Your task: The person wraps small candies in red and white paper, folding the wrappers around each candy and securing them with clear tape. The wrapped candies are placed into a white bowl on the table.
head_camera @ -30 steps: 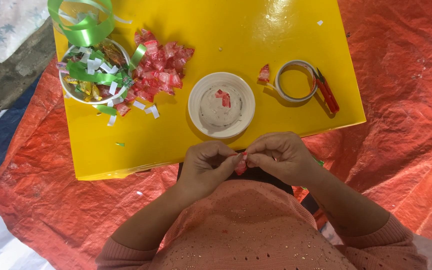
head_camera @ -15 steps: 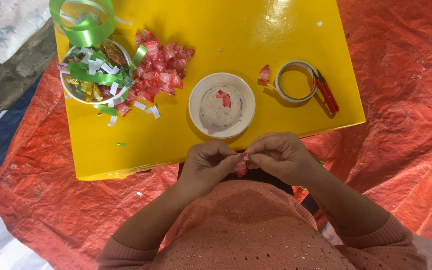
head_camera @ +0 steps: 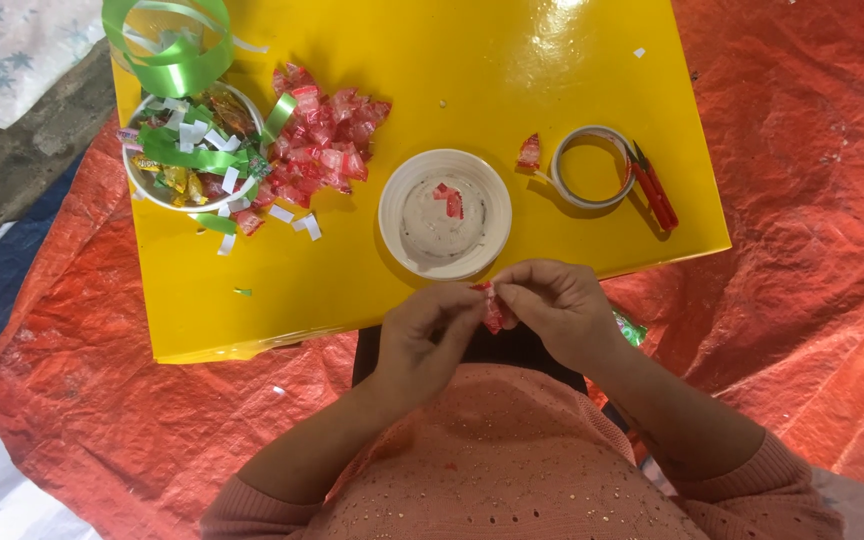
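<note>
Two hands, our left hand [head_camera: 427, 335] & right hand [head_camera: 562, 310], pinch one red wrapper [head_camera: 495, 312] near the yellow table [head_camera: 352, 280] edge, w/ white dish [head_camera: 445, 213] just beyond for easy reach.

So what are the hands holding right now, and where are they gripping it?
Both hands pinch one small red wrapper between them: the left hand holds its left side, the right hand its right side, fingertips only, just off the yellow table.
</note>
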